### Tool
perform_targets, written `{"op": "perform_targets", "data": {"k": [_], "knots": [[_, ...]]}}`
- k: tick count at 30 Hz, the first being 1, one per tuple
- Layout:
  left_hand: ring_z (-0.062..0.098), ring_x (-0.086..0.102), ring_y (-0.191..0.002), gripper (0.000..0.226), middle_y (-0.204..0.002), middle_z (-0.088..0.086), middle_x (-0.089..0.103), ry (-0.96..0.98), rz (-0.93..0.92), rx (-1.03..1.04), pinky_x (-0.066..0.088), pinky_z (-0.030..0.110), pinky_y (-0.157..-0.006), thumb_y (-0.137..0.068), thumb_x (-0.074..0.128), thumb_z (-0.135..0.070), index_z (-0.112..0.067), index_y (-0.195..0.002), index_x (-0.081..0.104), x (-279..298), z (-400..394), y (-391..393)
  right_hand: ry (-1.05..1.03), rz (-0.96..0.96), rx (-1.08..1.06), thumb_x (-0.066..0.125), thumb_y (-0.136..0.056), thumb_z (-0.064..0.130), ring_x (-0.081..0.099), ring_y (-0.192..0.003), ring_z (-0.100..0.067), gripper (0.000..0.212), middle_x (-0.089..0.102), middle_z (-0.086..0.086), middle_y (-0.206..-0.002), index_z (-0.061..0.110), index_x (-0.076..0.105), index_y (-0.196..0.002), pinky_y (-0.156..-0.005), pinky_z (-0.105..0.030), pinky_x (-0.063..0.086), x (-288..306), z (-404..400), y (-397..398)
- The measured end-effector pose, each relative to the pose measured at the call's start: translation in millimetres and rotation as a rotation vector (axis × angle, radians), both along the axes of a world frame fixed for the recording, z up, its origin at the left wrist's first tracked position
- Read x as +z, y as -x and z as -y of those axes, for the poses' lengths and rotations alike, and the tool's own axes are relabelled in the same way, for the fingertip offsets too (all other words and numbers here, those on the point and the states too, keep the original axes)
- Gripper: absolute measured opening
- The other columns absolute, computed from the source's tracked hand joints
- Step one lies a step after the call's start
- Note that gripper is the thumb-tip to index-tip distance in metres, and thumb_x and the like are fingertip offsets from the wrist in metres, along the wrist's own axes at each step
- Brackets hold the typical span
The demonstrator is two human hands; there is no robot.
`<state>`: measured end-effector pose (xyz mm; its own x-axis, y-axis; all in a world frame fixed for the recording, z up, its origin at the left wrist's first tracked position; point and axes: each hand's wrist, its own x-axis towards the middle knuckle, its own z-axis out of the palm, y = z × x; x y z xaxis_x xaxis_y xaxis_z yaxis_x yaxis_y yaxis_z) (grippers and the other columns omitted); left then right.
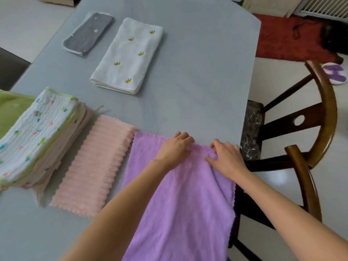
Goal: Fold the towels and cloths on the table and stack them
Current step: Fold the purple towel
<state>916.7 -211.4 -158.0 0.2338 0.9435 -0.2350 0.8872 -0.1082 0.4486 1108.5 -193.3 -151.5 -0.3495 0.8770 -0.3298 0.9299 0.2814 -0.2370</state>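
A purple fleece cloth [180,204] lies spread at the table's near right, its right edge hanging a little over the side. My left hand [174,150] rests on its far edge with fingers curled at the hem. My right hand [226,157] presses on the far right corner, fingers bent into the fabric. A folded pink ribbed cloth [94,166] lies just left of it. Further left stands a stack of folded patterned cloths [37,136]. A folded white towel with yellow motifs [128,55] and a folded grey cloth [88,32] lie at the far side.
The grey table [197,81] ends close to the right of my right hand. A wooden chair [312,132] stands beside that edge, with crinkled plastic [251,129] on its seat. A green cloth [9,110] lies under the stack at far left.
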Motion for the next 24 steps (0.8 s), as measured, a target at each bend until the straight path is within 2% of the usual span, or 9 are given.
{"op": "perform_targets", "data": {"k": [3,6,9,12,14,15,18,21,24], "knots": [[0.019,0.041,-0.116,0.034,-0.122,0.0,0.05,0.042,0.018,-0.024,0.045,0.037,-0.075,-0.089,0.058,-0.024,-0.019,-0.122,0.056,-4.6,-4.1,-22.2,-0.024,0.074,-0.007,0.054,-0.089,0.045,0.054,-0.104,-0.023,0.032,0.063,0.001,-0.107,0.02,0.05,-0.108,-0.09,-0.037,0.035,-1.5,5.9,-16.7],[0.02,0.043,-0.112,0.026,-0.118,0.001,0.051,0.05,0.01,0.012,0.047,0.037,-0.074,-0.089,0.057,-0.024,-0.018,-0.114,0.059,-10.6,-6.5,-32.6,-0.026,0.083,-0.066,0.052,-0.091,0.031,0.052,-0.105,-0.023,0.019,0.062,0.002,-0.108,0.019,0.05,-0.106,-0.088,-0.036,0.034,-4.2,14.7,-29.3],[0.023,0.045,-0.108,0.019,-0.112,0.004,0.053,0.075,0.011,0.077,0.047,0.039,-0.078,-0.09,0.056,-0.023,-0.015,-0.107,0.059,-12.0,-9.5,-37.8,-0.015,0.074,-0.097,0.053,-0.088,0.019,0.054,-0.104,-0.022,0.016,0.063,0.002,-0.103,0.02,0.052,-0.104,-0.086,-0.034,0.032,-3.1,19.3,-37.0],[0.025,0.044,-0.107,0.017,-0.111,0.006,0.051,0.098,-0.035,0.071,0.047,0.042,-0.078,-0.092,0.054,-0.024,-0.013,-0.106,0.056,-13.3,-9.1,-40.2,0.015,-0.094,-0.187,0.053,-0.086,0.009,0.059,-0.087,-0.025,0.011,0.062,0.001,-0.087,0.02,0.055,-0.087,-0.075,-0.03,0.034,6.4,16.7,-45.4],[0.027,0.042,-0.106,0.017,-0.112,0.007,0.049,0.1,-0.054,0.05,0.046,0.044,-0.078,-0.094,0.051,-0.022,-0.011,-0.107,0.053,-13.6,-9.7,-42.9,-0.005,-0.292,-0.343,0.054,-0.084,0.004,0.054,-0.071,-0.022,0.014,0.055,0.001,-0.076,0.017,0.052,-0.079,-0.064,-0.027,0.033,11.8,12.0,-52.9],[0.027,0.042,-0.106,0.016,-0.111,0.008,0.049,0.093,-0.056,0.05,0.046,0.045,-0.079,-0.095,0.049,-0.021,-0.011,-0.107,0.052,-13.4,-10.6,-44.3,-0.032,-0.353,-0.413,0.055,-0.084,0.004,0.051,-0.068,-0.02,0.013,0.054,0.0,-0.076,0.015,0.052,-0.078,-0.061,-0.027,0.032,11.2,8.5,-55.6],[0.028,0.042,-0.102,0.012,-0.109,0.008,0.048,0.068,-0.125,0.059,0.046,0.044,-0.069,-0.098,0.043,-0.015,-0.01,-0.107,0.048,-11.8,-12.0,-51.8,0.001,-0.374,-0.519,0.055,-0.086,0.002,0.051,-0.074,-0.018,0.011,0.058,-0.004,-0.083,0.01,0.053,-0.08,-0.062,-0.026,0.033,-1.2,4.2,-55.9],[0.029,0.042,-0.099,0.011,-0.107,0.007,0.048,0.03,-0.226,0.079,0.037,0.038,-0.057,-0.097,0.041,-0.008,-0.011,-0.107,0.043,-13.2,-12.0,-60.6,0.021,-0.383,-0.548,0.054,-0.089,0.003,0.053,-0.077,-0.018,0.01,0.06,-0.006,-0.09,0.01,0.052,-0.082,-0.065,-0.027,0.037,-11.6,5.2,-53.5],[0.03,0.044,-0.099,0.016,-0.106,0.007,0.05,-0.023,-0.294,0.078,0.033,0.036,-0.055,-0.096,0.037,-0.006,-0.01,-0.112,0.041,-10.0,-11.9,-65.1,-0.075,-0.436,-0.509,0.052,-0.089,0.005,0.053,-0.074,-0.021,0.008,0.058,-0.003,-0.084,0.011,0.05,-0.085,-0.062,-0.029,0.035,-5.7,7.5,-52.5]]}}
